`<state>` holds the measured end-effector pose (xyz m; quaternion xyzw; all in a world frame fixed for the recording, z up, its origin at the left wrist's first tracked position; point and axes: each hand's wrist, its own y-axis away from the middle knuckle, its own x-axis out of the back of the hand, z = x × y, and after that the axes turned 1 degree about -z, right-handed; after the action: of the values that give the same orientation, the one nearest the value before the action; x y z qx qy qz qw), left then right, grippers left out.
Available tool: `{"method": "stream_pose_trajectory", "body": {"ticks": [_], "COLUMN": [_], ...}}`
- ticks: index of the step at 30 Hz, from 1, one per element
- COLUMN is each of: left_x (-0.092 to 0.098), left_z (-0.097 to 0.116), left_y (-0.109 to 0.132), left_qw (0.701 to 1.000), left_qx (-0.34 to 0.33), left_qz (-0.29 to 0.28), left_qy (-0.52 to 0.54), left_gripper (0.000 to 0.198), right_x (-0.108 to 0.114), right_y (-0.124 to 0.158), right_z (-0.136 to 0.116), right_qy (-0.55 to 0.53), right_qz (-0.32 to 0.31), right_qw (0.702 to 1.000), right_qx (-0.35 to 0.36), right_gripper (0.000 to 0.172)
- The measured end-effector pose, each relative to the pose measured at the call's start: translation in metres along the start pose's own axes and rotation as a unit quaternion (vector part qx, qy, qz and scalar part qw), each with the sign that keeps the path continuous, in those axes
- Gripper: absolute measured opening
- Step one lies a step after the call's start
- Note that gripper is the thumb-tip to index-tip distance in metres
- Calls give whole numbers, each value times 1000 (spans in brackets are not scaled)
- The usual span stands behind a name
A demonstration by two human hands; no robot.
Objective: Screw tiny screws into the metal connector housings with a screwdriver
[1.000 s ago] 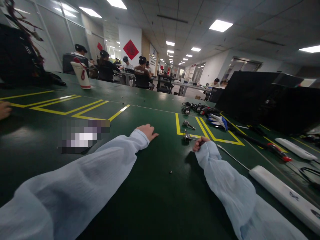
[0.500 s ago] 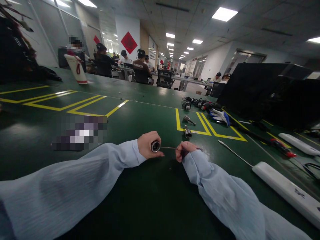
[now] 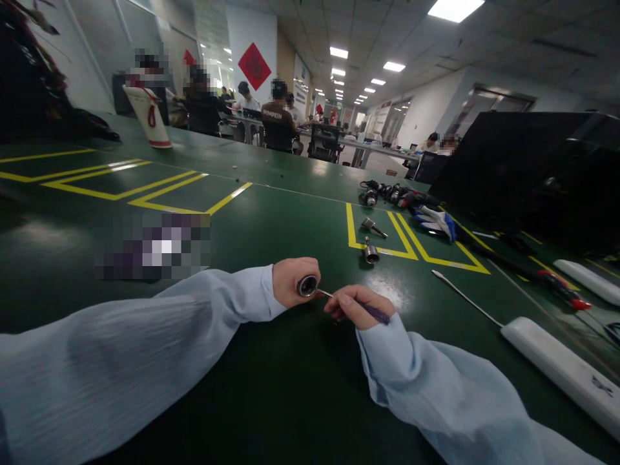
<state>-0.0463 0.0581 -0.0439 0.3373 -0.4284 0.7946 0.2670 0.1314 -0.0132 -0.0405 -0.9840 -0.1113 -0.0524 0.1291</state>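
Observation:
My left hand [image 3: 290,282] is closed around a metal cylinder [image 3: 307,285], its round hollow end turned toward me. In my right hand [image 3: 358,303] is a thin screwdriver [image 3: 378,314] with a purple handle that passes under the palm. Its slim shaft [image 3: 323,293] slants up to the left and meets the cylinder's right side; whether the tip touches or enters it is hidden. Beyond my hands, two metal pieces with stems lie near a yellow tape box: one upright-looking cup [image 3: 371,254] and one on its side [image 3: 372,227].
A white power strip [image 3: 557,361] with a cable lies at right. Behind it are a red-and-black tool [image 3: 564,290], a blue-and-white glove [image 3: 436,223] and dark cabled parts [image 3: 372,195]. A blurred-out item [image 3: 157,248] is at left, a white cup [image 3: 150,119] farther back.
My right hand has turned, so its back and the purple handle now show. The shaft, level before, now slants up to the cylinder. The view has shifted slightly.

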Motion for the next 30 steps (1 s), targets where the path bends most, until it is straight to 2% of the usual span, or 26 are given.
{"method": "stream_pose_trajectory", "body": {"ticks": [3, 6, 8, 12, 16, 19, 21, 25, 30], "left_x": [-2, -4, -5, -3, -2, -2, -3, -3, -3], "left_z": [-1, -1, -1, 0, 2, 3, 4, 2, 1], "left_y": [0, -1, -1, -1, 0, 1, 2, 1, -1], "left_qw": [1000, 998, 997, 999, 1000, 998, 997, 999, 998], "left_qx": [-17, -43, -48, -24, -13, -13, -14, -22, -35], "left_qz": [-1, 0, 3, 16, -3, -34, -43, -32, -24], "left_qy": [24, 46, 54, 40, -6, -52, -62, -14, 44], "left_gripper": [16, 15, 15, 14, 15, 14, 13, 16, 16], "right_x": [4, 8, 10, 9, 4, 1, 3, 10, 13], "right_y": [-4, -11, -13, -11, -3, 1, 0, -8, -13], "right_z": [4, 10, 12, 10, 3, -1, -1, 3, 10], "right_qy": [-115, -230, -265, -256, -104, -15, -39, -166, -246], "right_qz": [-26, -66, -86, -57, 6, 13, -1, -40, -67], "right_qw": [992, 966, 953, 960, 994, 1000, 998, 980, 961], "right_qx": [-43, -96, -115, -93, -45, -21, -40, -104, -107], "right_gripper": [20, 19, 19, 20, 21, 21, 20, 19, 19]}}
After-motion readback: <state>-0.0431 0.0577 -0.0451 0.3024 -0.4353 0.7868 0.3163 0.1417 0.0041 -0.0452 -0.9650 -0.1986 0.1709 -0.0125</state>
